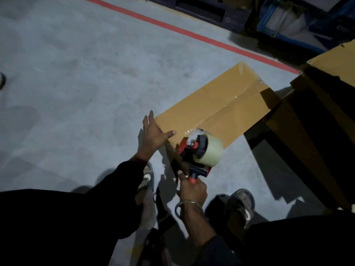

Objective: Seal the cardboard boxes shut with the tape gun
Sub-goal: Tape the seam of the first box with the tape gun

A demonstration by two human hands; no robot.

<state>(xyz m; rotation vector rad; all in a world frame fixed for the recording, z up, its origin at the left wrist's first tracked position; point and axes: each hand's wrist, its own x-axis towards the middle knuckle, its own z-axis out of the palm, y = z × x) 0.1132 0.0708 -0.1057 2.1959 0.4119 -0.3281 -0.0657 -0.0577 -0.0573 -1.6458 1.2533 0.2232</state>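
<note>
Two boxes here: left hand (153, 131) flat on the near cardboard box (209, 112), right hand (192, 189) gripping the tape gun (199, 152), taller box (322, 104) crowding its right.

Warehouse floor and surroundings, dim light

Grey concrete floor (76, 77) lying scuffed and blotchy; a red line (184, 31) running diagonally across it from top left toward the right. Dark pallet (213, 12) sitting beyond the line at top, blue crates (288, 20) standing beside it at top right. Two worn shoes (241, 206) showing at bottom. Hard shadows falling across the concrete on the right.
</note>
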